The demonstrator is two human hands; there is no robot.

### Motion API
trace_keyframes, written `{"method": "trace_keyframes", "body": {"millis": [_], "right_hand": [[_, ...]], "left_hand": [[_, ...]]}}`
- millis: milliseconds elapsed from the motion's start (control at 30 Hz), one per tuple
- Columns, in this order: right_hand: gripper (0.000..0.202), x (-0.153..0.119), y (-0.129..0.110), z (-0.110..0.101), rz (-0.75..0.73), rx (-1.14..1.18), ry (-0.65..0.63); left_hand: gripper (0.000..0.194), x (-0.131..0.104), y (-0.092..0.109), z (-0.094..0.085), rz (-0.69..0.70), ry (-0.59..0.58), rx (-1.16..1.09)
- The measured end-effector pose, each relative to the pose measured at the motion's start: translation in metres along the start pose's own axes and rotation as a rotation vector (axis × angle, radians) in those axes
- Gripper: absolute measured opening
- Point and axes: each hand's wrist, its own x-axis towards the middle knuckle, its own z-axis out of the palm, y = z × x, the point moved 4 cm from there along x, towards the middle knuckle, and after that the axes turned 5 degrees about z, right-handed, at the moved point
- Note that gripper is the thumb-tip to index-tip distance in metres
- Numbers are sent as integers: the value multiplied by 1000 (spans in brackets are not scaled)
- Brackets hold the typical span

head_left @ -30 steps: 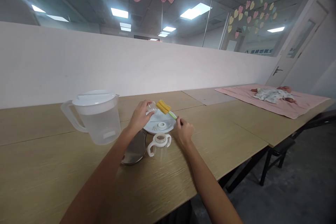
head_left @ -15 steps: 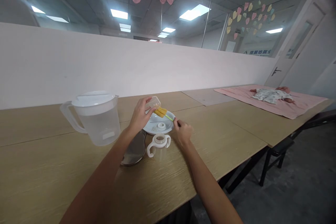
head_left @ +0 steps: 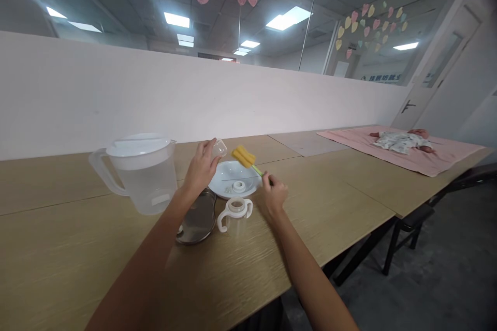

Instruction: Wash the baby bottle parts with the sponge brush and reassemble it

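My left hand [head_left: 202, 164] is closed around a small clear plastic cap [head_left: 219, 148], held above the left rim of a white bowl [head_left: 217, 186]. In my right hand [head_left: 275, 192] is the green handle of a sponge brush [head_left: 244, 156]; its yellow head is up over the bowl, apart from the cap. Inside the bowl lies a white ring-shaped piece [head_left: 238, 186], with a small clear bit beside it. A clear baby bottle [head_left: 235, 214] with two white handles stands upright and uncapped in front of the bowl. A metal tray [head_left: 198, 220] is partly hidden by my left forearm.
On the left stands a lidded clear pitcher [head_left: 145, 178] with liquid in it. A doll [head_left: 402, 140] lies on a pink cloth [head_left: 438, 160] at the table's far right. Behind the wooden table [head_left: 330, 201] runs a white wall [head_left: 194, 98]; a dark chair [head_left: 411, 220] is at the right.
The sponge head has come out of the clear cap. My left hand has moved left with the cap, and my right hand has shifted slightly right with the brush.
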Motion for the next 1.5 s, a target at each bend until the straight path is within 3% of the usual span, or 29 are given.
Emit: {"method": "trace_keyframes", "body": {"millis": [100, 233, 500, 733, 900, 1267, 1500], "right_hand": [[60, 3, 2, -2, 67, 15, -1], [58, 1, 0, -1, 20, 3, -31], [59, -1, -1, 0, -74, 62, -28], [56, -2, 0, 2, -118, 97, -42], [55, -3, -2, 2, -126, 91, -71], [56, -6, -4, 4, -159, 47, -91], [55, -4, 1, 3, -43, 5, -64]], "left_hand": [[45, 0, 1, 0, 40, -102, -81], [46, 1, 11, 1, 103, -200, -184], [61, 6, 26, -13, 143, -86, -214], [60, 8, 22, -18, 91, 87, -361], [59, 8, 17, -15, 35, 59, -453], [66, 7, 16, -10, 47, -39, -277], [67, 7, 15, -16, 36, -52, -282]]}}
